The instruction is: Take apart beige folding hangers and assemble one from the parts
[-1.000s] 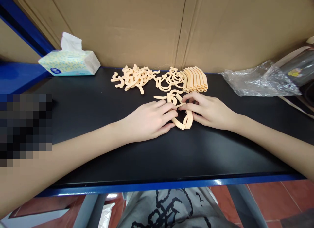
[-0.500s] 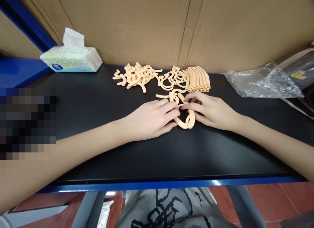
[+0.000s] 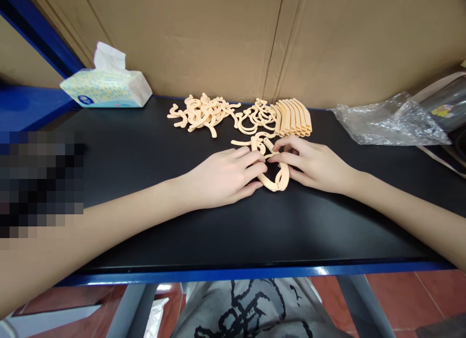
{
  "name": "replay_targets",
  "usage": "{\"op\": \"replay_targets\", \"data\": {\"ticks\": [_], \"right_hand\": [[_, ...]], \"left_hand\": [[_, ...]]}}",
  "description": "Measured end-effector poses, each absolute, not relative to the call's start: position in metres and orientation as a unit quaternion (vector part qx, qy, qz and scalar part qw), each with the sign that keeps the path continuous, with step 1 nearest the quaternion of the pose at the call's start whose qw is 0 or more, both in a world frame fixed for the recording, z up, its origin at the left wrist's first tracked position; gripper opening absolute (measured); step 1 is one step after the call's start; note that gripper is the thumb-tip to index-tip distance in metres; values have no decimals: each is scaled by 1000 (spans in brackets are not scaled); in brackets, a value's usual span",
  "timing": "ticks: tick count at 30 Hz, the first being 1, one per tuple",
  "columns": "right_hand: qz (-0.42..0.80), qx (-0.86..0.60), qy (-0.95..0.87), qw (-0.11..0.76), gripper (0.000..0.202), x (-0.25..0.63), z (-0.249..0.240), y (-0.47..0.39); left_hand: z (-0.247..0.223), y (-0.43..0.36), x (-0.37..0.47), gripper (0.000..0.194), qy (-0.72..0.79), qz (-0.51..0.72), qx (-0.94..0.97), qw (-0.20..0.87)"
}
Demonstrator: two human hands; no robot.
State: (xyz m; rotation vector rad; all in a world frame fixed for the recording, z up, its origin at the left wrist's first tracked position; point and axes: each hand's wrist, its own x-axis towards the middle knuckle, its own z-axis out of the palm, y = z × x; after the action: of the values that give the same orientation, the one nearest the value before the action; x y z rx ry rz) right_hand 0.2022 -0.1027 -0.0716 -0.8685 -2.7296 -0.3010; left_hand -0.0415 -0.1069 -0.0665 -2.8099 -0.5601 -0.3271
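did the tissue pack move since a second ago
No. The tissue pack sits in the same spot against the cardboard wall at the table's back left corner. Its slight shift in the picture matches the wall seam's shift, so only the camera moved.

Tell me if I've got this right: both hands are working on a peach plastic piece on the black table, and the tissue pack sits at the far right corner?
Not quite. The tissue pack sits at the far left corner, as the head view shows. The rest holds: left hand and right hand meet on the peach plastic piece on the black table.
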Motion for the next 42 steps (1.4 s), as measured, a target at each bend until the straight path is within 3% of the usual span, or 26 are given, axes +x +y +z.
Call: {"op": "replay_targets", "data": {"ticks": [42], "right_hand": [[-136, -290, -938, 131, 25, 203, -70, -103]], "left_hand": [[-68, -107, -41, 32, -192, -116, -966, 127]]}}
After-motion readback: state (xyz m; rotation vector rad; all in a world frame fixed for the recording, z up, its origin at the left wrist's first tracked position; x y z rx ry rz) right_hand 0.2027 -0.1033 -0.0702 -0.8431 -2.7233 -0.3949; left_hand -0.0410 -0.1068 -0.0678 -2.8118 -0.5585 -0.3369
